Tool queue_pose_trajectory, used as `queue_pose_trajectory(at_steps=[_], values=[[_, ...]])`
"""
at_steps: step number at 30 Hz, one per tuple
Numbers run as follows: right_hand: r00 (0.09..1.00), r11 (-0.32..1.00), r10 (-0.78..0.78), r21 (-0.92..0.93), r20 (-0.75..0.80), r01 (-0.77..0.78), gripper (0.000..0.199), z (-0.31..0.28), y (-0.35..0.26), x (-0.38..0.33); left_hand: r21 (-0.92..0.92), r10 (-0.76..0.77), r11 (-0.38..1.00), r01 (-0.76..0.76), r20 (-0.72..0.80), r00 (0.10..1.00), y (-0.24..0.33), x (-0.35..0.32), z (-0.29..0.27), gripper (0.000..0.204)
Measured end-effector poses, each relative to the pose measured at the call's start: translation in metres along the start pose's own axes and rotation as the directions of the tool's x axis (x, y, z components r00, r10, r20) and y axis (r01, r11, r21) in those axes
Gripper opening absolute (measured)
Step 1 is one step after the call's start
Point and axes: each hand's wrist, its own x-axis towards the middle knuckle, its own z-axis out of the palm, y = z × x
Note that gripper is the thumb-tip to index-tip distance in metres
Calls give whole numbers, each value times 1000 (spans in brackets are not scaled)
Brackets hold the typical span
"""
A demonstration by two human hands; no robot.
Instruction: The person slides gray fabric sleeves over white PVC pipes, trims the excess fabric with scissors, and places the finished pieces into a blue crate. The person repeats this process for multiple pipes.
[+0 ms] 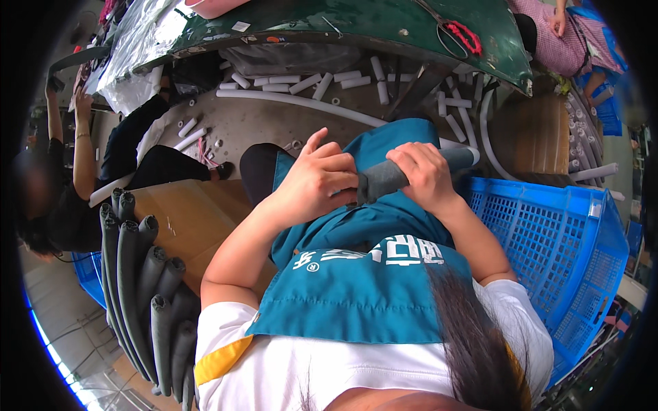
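Note:
Across my lap lies a dark grey fabric sleeve (381,181) around a pale foam tube (476,156), whose white end shows at the right. My right hand (423,174) is wrapped over the sleeve near its middle. At the sleeve's left end, my left hand (321,175) has its fingers curled against the fabric, the index finger sticking up. What lies inside the left fingers is partly hidden. Beneath both hands is a teal apron (356,301).
Several dark covered tubes (161,322) stand at my left beside a cardboard sheet (199,222). A blue plastic crate (541,226) is at my right. White tube pieces (322,85) litter the floor ahead, below a green table (308,27) with scissors (456,34). Other people sit at left and far right.

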Motion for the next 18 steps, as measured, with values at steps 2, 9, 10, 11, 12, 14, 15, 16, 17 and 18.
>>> queue_pose_trajectory(at_steps=[2,9,10,11,12,14,15,16,17,18], values=[[1000,1000,-6,10,14,6,49,1,1,-2,45,15,999,-15,5,1000,-2,-1,4,25],[974,887,218,402,67,-226,45,-7,-14,1,3,34,999,-35,-264,964,-3,3,5,26],[962,824,250,498,108,-270,44,-11,-16,4,-63,19,997,-43,-337,941,0,4,5,20],[949,752,250,579,192,-315,44,-15,-16,7,-187,-41,982,-38,-404,914,1,3,10,17],[931,669,238,648,275,-363,43,-20,-13,10,-307,-109,951,-43,-460,881,-1,2,20,14],[902,595,233,680,364,-428,43,-22,-7,13,-497,-235,866,-51,-495,837,2,6,32,7],[894,610,249,656,373,-444,42,-23,-5,14,-510,-245,860,-13,-435,867,2,8,30,12],[885,625,265,631,382,-459,42,-23,-3,14,-352,-179,935,45,-358,916,0,8,21,17],[899,679,279,593,337,-433,41,-22,-2,14,-177,-130,981,84,-269,954,-1,9,10,22],[911,726,286,552,298,-409,40,-20,-4,13,-81,-125,991,109,-237,963,2,12,4,26]])
